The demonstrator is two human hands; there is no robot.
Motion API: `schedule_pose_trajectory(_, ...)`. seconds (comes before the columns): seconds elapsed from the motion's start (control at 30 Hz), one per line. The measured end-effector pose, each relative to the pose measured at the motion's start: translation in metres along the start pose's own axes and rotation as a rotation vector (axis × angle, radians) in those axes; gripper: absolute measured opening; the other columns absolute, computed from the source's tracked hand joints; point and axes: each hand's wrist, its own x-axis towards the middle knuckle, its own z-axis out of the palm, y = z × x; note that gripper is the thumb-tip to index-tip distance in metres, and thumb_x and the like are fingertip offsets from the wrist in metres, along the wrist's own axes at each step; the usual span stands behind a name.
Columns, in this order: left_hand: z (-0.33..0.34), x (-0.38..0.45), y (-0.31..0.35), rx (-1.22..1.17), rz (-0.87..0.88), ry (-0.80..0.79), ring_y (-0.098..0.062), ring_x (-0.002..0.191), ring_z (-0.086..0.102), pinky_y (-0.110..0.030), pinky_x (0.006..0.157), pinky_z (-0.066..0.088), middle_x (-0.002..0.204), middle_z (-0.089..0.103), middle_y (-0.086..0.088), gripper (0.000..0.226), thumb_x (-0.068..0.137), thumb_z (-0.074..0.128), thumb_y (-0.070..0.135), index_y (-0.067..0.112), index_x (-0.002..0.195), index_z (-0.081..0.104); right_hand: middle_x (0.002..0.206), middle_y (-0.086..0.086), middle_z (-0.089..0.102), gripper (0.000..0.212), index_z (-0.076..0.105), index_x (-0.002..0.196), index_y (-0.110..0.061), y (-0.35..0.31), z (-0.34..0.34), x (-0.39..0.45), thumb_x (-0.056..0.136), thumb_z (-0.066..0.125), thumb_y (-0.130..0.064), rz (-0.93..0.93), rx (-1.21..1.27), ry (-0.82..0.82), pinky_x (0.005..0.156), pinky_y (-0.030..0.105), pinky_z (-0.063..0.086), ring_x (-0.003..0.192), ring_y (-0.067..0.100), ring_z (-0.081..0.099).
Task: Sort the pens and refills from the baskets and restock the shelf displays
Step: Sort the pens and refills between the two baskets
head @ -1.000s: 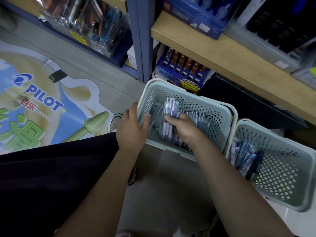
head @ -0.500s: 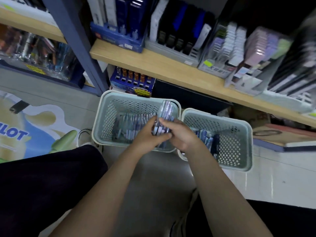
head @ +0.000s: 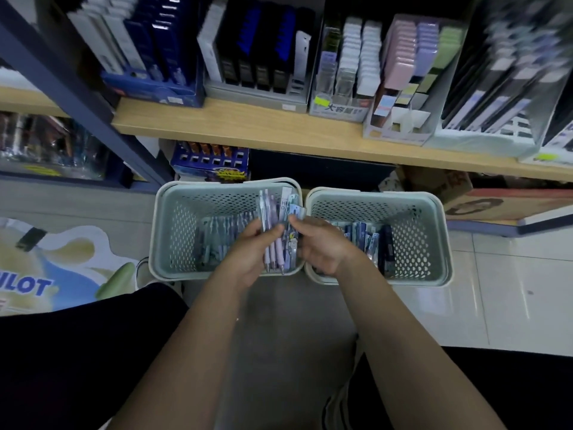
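Two pale green perforated baskets stand side by side on the floor below the shelf. The left basket [head: 173, 231] holds several packaged pens; the right basket [head: 424, 237] holds several blue refill packs [head: 369, 234]. Above the left basket's right end, my left hand [head: 248, 252] grips a bunch of lilac pens [head: 273, 240], tips pointing toward me. My right hand [head: 319, 243] pinches the packets [head: 293, 209] on the right side of the same bunch.
A wooden shelf [head: 279, 128] carries display boxes of pens and refills: blue and black boxes on the left, pastel packs [head: 409, 54] at right. Under it sit a blue box [head: 210, 162] and a cardboard carton [head: 483, 200]. A Pilot floor mat [head: 46, 268] lies left.
The bunch of pens came up out of the left basket into both hands. My left hand left the basket rim and joined the right on the bunch. The view tilted up toward the shelf.
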Motion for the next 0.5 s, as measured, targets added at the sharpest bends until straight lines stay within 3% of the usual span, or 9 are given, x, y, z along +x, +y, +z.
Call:
schedule_pose_trajectory(0.03, 0.000, 0.002, 0.000, 0.020, 0.002, 0.018, -0.043, 0.124, 0.058, -0.064, 0.107, 0.041, 0.131, 0.061, -0.027, 0.052, 0.087, 0.078, 0.029, 0.005, 0.129, 0.058, 0.143, 0.014, 0.055, 0.068, 0.047, 0.141, 0.002, 0.000, 0.000, 0.000, 0.089, 0.069, -0.035, -0.011, -0.010, -0.008, 0.119, 0.047, 0.029, 0.137, 0.025, 0.047)
schedule_pose_trajectory(0.13, 0.000, 0.005, -0.001, -0.013, 0.000, -0.008, -0.034, 0.136, 0.049, -0.064, 0.111, 0.036, 0.149, 0.050, -0.015, 0.116, 0.056, 0.092, 0.054, 0.009, 0.149, 0.040, 0.147, 0.012, 0.052, 0.077, 0.052, 0.137, 0.000, 0.001, -0.001, 0.000, 0.079, 0.078, -0.043, -0.032, -0.038, -0.030, 0.119, 0.052, 0.030, 0.142, 0.025, 0.041)
schedule_pose_trajectory(0.17, -0.001, 0.007, -0.001, -0.041, 0.003, -0.013, -0.033, 0.139, 0.045, -0.061, 0.110, 0.038, 0.153, 0.045, -0.012, 0.123, 0.054, 0.093, 0.054, 0.011, 0.153, 0.033, 0.149, 0.011, 0.049, 0.078, 0.052, 0.137, 0.000, -0.001, 0.000, -0.002, 0.078, 0.079, -0.043, -0.036, -0.044, -0.039, 0.119, 0.052, 0.028, 0.144, 0.024, 0.037)
schedule_pose_trajectory(0.23, -0.003, 0.011, -0.002, -0.064, -0.016, -0.016, -0.035, 0.142, 0.041, -0.056, 0.102, 0.047, 0.158, 0.039, -0.012, 0.129, 0.052, 0.097, 0.052, 0.014, 0.155, 0.030, 0.151, 0.011, 0.048, 0.073, 0.053, 0.136, 0.002, -0.005, 0.003, -0.005, 0.079, 0.075, -0.039, -0.033, -0.035, -0.049, 0.120, 0.051, 0.025, 0.146, 0.023, 0.033)
schedule_pose_trajectory(0.37, -0.011, 0.020, -0.007, -0.108, -0.033, -0.044, -0.035, 0.140, 0.043, -0.062, 0.100, 0.048, 0.157, 0.039, -0.014, 0.132, 0.047, 0.100, 0.050, 0.012, 0.154, 0.033, 0.146, 0.012, 0.052, 0.065, 0.060, 0.126, 0.003, -0.006, 0.002, -0.004, 0.077, 0.075, -0.036, -0.038, -0.072, -0.032, 0.120, 0.052, 0.025, 0.144, 0.024, 0.037)
schedule_pose_trajectory(0.43, -0.005, 0.009, 0.001, -0.103, -0.036, -0.024, -0.033, 0.139, 0.045, -0.055, 0.093, 0.054, 0.156, 0.041, -0.013, 0.132, 0.047, 0.100, 0.050, 0.011, 0.154, 0.032, 0.142, 0.012, 0.056, 0.066, 0.063, 0.123, 0.002, -0.004, -0.001, -0.002, 0.074, 0.081, -0.039, -0.045, -0.100, -0.019, 0.119, 0.054, 0.028, 0.142, 0.025, 0.040)
schedule_pose_trajectory(0.5, -0.002, 0.006, 0.004, -0.118, -0.042, -0.005, -0.030, 0.138, 0.045, -0.049, 0.087, 0.058, 0.155, 0.042, -0.008, 0.116, 0.060, 0.095, 0.045, 0.010, 0.152, 0.033, 0.137, 0.012, 0.061, 0.066, 0.063, 0.122, 0.003, -0.004, 0.000, -0.002, 0.074, 0.081, -0.038, -0.053, -0.098, -0.015, 0.117, 0.054, 0.032, 0.138, 0.025, 0.047)
